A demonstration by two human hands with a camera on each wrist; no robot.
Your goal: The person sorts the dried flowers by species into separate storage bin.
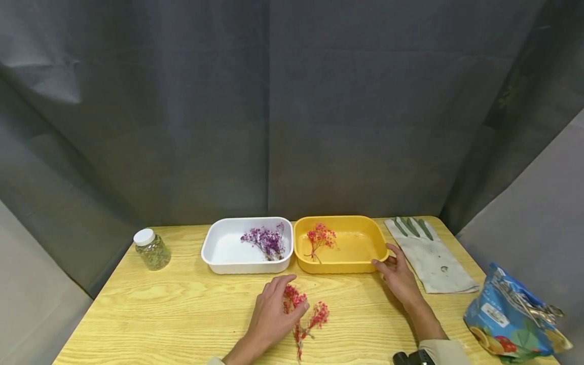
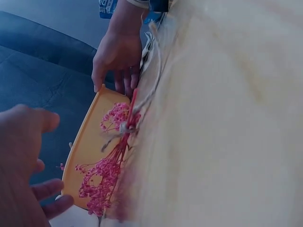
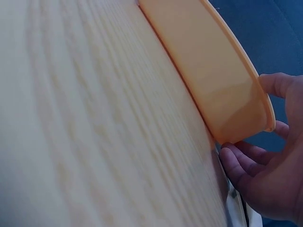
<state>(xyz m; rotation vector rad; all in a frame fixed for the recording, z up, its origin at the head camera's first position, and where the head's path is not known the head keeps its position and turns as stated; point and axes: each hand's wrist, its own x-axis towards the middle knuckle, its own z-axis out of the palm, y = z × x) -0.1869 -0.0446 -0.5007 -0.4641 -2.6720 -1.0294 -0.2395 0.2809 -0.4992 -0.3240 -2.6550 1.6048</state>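
Two tied sprigs of red-pink dried flowers [image 1: 319, 315] lie on the table in front of the tubs. My left hand [image 1: 272, 312] is over their left side, thumb and fingers spread apart; in the left wrist view this hand [image 2: 21, 161] stands apart from the pink blossoms [image 2: 102, 179]. My right hand [image 1: 400, 278] holds the yellow tub [image 1: 360, 246] by its near right corner. In the right wrist view the thumb is at the rim and the curled fingers [image 3: 241, 165] touch the outer wall low down. One red sprig [image 1: 321, 236] lies inside the yellow tub.
Left of the yellow tub stands a white tub [image 1: 223, 248] with purple dried flowers [image 1: 269, 242]. A white-lidded jar [image 1: 152, 249] is at far left. On the right lie a cloth [image 1: 440, 263] with green leaves [image 1: 412, 227] and a blue bag [image 1: 502, 314] with scissors [image 1: 531, 306] on it.
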